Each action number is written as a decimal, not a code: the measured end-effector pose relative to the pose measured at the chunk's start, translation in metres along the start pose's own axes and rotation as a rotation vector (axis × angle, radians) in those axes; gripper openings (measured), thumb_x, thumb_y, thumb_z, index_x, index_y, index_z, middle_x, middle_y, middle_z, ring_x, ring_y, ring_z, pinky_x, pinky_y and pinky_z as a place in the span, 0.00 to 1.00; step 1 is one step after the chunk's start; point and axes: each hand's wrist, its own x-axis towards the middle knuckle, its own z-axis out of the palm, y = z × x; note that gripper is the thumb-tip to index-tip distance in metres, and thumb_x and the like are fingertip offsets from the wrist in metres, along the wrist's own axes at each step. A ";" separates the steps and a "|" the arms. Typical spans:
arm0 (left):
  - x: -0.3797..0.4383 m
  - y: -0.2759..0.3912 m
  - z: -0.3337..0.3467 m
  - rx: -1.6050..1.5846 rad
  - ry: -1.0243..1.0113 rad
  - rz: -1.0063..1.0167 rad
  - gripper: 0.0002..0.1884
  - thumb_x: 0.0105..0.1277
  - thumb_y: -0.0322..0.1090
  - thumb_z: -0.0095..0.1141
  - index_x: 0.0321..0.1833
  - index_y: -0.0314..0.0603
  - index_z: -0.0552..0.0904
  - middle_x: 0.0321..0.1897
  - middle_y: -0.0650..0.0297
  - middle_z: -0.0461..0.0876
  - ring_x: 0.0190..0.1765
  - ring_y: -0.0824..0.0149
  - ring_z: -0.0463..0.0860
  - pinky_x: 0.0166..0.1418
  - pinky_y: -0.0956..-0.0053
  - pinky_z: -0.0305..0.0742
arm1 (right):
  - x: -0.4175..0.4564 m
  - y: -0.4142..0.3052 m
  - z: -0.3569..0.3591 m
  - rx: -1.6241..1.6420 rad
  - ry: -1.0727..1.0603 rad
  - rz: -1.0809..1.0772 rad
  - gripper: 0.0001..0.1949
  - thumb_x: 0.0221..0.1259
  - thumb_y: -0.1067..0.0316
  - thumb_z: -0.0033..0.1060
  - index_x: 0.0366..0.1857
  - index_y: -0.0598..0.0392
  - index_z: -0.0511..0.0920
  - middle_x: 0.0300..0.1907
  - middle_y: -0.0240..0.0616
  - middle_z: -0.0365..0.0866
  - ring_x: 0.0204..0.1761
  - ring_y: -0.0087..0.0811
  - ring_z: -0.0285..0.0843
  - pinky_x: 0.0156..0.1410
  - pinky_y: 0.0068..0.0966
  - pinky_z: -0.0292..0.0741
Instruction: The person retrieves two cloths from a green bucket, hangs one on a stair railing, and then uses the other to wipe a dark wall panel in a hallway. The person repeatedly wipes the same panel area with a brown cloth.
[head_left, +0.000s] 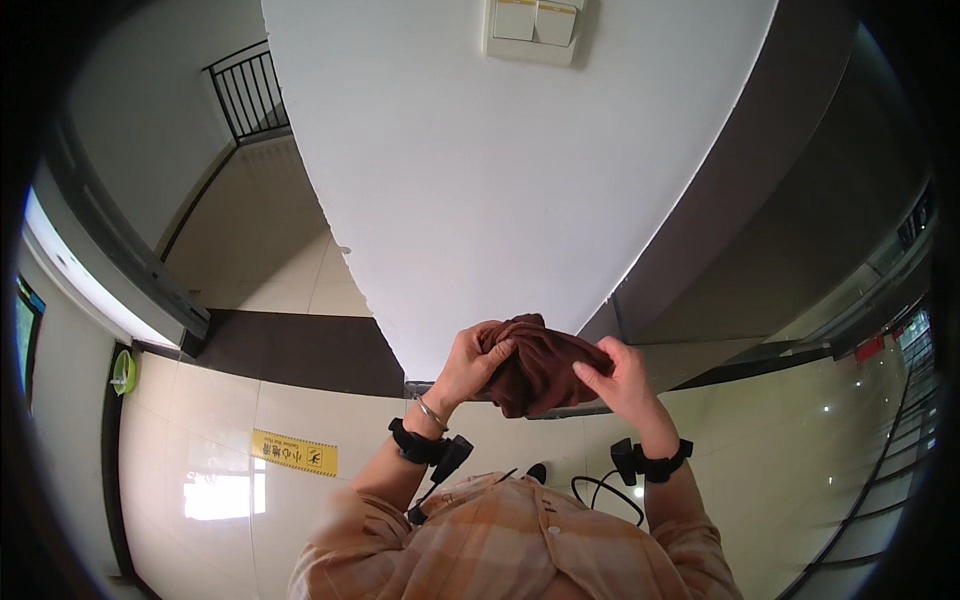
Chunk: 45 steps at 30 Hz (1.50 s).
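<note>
A dark maroon cloth (544, 364), bunched and folded, is held up in front of my chest between both hands. My left hand (476, 360) pinches its left side, thumb lying over the fabric. On the right, my right hand (621, 375) grips the cloth's edge between thumb and fingers. Behind the cloth stands a white wall (517, 195) with a double light switch (534, 22) high on it. Each wrist carries a black strap with a small device, and a metal bangle (430, 414) circles my left wrist.
A yellow wet-floor caution sticker (295, 452) lies on the glossy tiled floor (217, 420). Through the doorway on the left is a black railing (251, 94). A green basin (124, 371) sits by the left wall. A black cable (611, 499) hangs near my right side.
</note>
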 end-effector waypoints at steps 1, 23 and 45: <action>0.001 0.001 0.000 0.078 0.020 0.004 0.16 0.71 0.34 0.63 0.54 0.29 0.81 0.41 0.63 0.87 0.41 0.71 0.83 0.47 0.73 0.81 | 0.002 0.005 -0.001 0.050 0.029 0.007 0.18 0.62 0.57 0.72 0.31 0.63 0.77 0.22 0.42 0.79 0.24 0.30 0.75 0.32 0.29 0.74; 0.018 0.017 0.007 0.016 0.034 -0.091 0.12 0.73 0.30 0.58 0.53 0.26 0.80 0.39 0.64 0.86 0.43 0.78 0.80 0.49 0.79 0.79 | 0.002 0.043 -0.010 0.248 0.128 0.077 0.14 0.71 0.62 0.64 0.31 0.61 0.75 0.23 0.25 0.73 0.26 0.15 0.65 0.31 0.18 0.65; 0.020 -0.040 -0.011 0.336 -0.379 -0.160 0.18 0.58 0.34 0.73 0.47 0.33 0.83 0.34 0.65 0.85 0.41 0.74 0.79 0.49 0.73 0.77 | 0.009 0.035 -0.031 0.817 -0.035 0.286 0.17 0.67 0.50 0.67 0.39 0.57 0.80 0.25 0.22 0.73 0.23 0.13 0.67 0.23 0.15 0.63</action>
